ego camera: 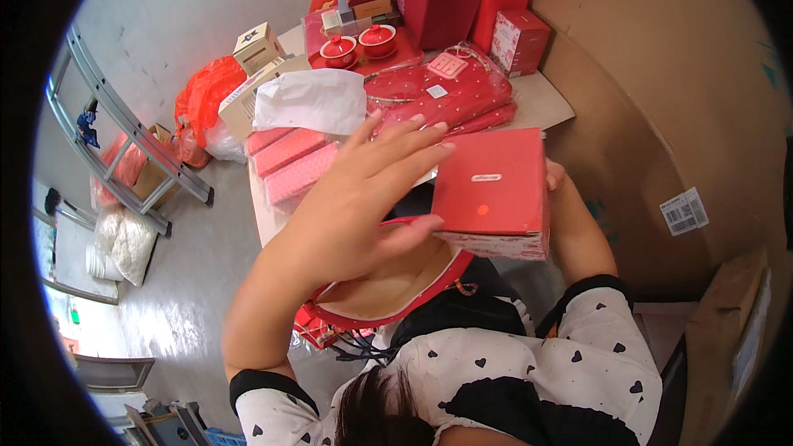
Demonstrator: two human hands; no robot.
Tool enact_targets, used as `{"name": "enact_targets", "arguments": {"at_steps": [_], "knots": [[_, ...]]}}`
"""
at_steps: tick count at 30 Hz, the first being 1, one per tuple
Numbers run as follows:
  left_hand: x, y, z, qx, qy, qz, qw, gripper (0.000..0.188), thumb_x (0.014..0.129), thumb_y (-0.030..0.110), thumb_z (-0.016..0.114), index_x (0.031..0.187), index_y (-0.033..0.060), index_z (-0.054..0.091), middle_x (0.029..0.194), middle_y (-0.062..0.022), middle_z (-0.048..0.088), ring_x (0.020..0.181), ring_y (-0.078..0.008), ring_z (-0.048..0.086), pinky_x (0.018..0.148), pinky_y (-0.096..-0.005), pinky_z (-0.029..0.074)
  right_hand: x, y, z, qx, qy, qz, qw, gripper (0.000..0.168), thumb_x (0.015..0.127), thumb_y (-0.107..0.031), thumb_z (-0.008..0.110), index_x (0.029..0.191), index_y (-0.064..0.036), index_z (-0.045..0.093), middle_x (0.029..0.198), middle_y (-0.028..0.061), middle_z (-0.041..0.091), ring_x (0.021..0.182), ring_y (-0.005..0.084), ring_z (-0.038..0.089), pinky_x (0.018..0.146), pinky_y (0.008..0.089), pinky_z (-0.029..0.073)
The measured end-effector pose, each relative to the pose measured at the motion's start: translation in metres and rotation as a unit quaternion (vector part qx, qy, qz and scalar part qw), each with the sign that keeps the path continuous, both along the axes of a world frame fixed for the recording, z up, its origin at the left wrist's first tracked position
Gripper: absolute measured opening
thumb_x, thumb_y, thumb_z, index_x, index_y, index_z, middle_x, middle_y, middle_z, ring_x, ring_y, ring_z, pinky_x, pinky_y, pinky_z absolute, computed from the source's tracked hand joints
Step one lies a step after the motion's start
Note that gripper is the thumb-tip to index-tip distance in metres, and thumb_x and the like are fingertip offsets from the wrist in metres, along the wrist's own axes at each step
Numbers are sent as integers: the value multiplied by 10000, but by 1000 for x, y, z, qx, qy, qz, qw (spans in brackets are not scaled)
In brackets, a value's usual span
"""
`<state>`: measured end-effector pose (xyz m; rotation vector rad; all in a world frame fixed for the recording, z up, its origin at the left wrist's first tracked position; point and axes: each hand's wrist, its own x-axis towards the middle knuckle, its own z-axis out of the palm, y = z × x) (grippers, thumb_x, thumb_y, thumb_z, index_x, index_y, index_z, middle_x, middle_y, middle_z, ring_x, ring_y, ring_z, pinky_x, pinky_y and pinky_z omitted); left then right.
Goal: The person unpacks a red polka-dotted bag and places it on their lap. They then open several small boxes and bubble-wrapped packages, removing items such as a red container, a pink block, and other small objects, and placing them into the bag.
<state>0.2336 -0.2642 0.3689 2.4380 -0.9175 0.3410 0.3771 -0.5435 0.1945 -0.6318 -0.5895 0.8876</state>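
Note:
A red cardboard box (486,186) with a small pale label and an orange dot is held up in front of my chest. My right hand (554,176) grips it from the right side; most of its fingers are hidden behind the box. My left hand (372,192) is spread, its fingers extended toward the box's left edge; whether the thumb touches the box I cannot tell. Below the hands, an open red-rimmed bag (384,288) with a cream lining rests at my lap. Beyond my left fingers lie pink bubble-wrapped boxes (291,158) and a white paper sheet (310,102).
The table holds red packaged fabric bags (452,96), two red lidded cups (376,40), cream boxes (257,46), a maroon gift bag (437,3) and a red-and-white box (519,43). A large cardboard carton (650,93) stands close on the right. An aluminium ladder (118,111) leans at left.

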Motion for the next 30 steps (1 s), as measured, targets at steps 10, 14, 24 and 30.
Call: {"name": "enact_targets", "arguments": {"at_steps": [10,14,24,30], "knots": [[0,-12,15,60,92,-53,993,873,685,238,762,1446,85,362,1413,-189,455,1293,-369,441,1160,-560,152,-10,17,20,-60,-31,111,992,967,632,-359,818,1383,43,361,1306,181,539,1150,248,590,970,372,485],[1,-18,19,66,123,-59,988,919,667,233,758,1463,92,321,1369,-200,486,1215,-366,512,1158,-572,139,-9,17,18,-78,-32,136,987,994,616,-354,822,1386,54,345,1302,188,540,1144,250,599,968,373,490],[-6,-20,8,42,159,-72,984,977,622,137,647,1482,13,201,1240,-259,544,1184,-379,539,1140,-506,234,6,11,17,-163,-182,159,957,943,594,-514,854,1244,82,519,1179,115,624,1064,177,617,914,321,496],[13,2,0,-136,269,-137,944,992,638,235,504,1509,-8,96,1363,-241,487,1282,-302,489,1079,-406,339,10,-1,1,-161,-117,184,963,1001,589,-499,872,1303,74,469,1227,119,594,1107,177,593,958,337,468]]}}
